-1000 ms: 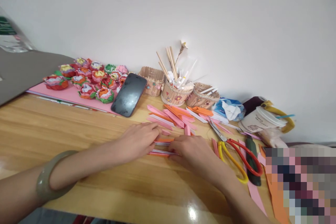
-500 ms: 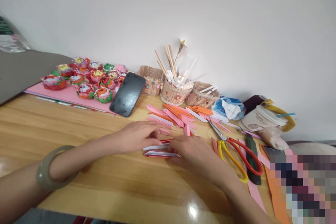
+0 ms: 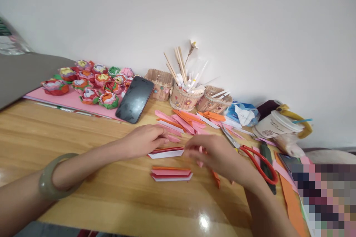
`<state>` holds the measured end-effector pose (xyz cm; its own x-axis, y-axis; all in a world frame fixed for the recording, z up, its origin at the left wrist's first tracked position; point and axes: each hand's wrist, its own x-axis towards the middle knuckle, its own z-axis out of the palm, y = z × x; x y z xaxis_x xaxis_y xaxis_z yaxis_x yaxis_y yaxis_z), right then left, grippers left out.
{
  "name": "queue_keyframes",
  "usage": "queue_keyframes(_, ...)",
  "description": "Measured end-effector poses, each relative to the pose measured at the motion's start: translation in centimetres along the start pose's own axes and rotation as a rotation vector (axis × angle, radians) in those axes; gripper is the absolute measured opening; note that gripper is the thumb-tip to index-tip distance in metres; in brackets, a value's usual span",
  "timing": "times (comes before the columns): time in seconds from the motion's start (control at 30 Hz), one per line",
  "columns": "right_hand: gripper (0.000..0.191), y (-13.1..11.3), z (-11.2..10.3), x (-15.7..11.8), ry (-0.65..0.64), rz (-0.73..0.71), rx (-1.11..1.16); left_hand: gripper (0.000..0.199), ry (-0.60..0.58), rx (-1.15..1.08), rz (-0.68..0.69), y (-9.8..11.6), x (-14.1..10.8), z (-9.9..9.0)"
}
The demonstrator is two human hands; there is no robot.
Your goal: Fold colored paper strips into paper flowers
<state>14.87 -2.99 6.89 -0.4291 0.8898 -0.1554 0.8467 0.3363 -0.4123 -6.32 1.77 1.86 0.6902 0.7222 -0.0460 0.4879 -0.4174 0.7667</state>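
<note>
Bundle of folded paper strips (image 3: 171,174), orange, pink, red and white, lies flat on the wooden table (image 3: 111,203) in the head view, nearest the person, apart from both hands. Second bundle (image 3: 168,153), red and white, lies just beyond it, between the hands.

Left hand (image 3: 146,139): palm down, fingers bent toward thumb, fingertips by the second bundle's far edge and a short pink strip (image 3: 174,138). Cannot tell if it pinches anything. Greenish bangle (image 3: 46,177) on that forearm.

Right hand (image 3: 218,152): blurred, fingers curled, thumb below them, at the second bundle's right end. Cannot tell whether fingertips press together or grip paper. Orange strip (image 3: 216,179) sticks out under this hand.

Beyond the hands: heap of loose strips (image 3: 185,121), pink, orange, white. Scissors (image 3: 234,143) with red handle beside the right hand, overlapping a dark green tool (image 3: 265,152). Black phone (image 3: 135,100) tilted at the edge of a pink sheet (image 3: 75,99) bearing multicoloured paper flowers (image 3: 102,79). Three decorated baskets along the wall: left one (image 3: 159,86), middle one (image 3: 185,100) holding sticks, right one (image 3: 213,102) holding white pieces. Blue packet (image 3: 233,110), then white lidded cup (image 3: 274,126), to the right.
</note>
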Motion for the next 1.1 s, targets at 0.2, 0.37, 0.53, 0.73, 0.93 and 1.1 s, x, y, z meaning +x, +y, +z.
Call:
queue_keyframes(0.2, 0.018, 4.9, -0.7, 1.6, 0.550, 0.281, -0.009, 0.028, 0.151, 0.071, -0.080, -0.1, 0.2, -0.1)
queue_keyframes(0.37, 0.023, 7.1, 0.9, 3.2, 0.537, 0.270, -0.141, 0.026, 0.229, -0.015, -0.122, -0.3, 0.7, 0.1)
queue_keyframes(0.53, 0.027, 6.5, 1.9, 4.1, 0.399, 0.327, -0.323, 0.026, 0.201, -0.034, -0.119, -0.8, 0.7, 0.3)
queue_keyframes(0.73, 0.020, 7.0, 1.9, 4.4, 0.401, 0.360, -0.354, 0.027, 0.207, -0.038, -0.113, -1.1, 0.8, 0.3)
queue_keyframes(0.93, 0.023, 6.9, 1.4, 3.9, 0.446, 0.372, -0.406, 0.026, 0.222, -0.038, -0.129, -0.9, 1.0, 0.2)
queue_keyframes(1.1, 0.022, 6.2, 0.1, 2.5, 0.548, 0.384, -0.457, 0.025, 0.272, -0.066, -0.104, -0.6, 1.0, 0.0)
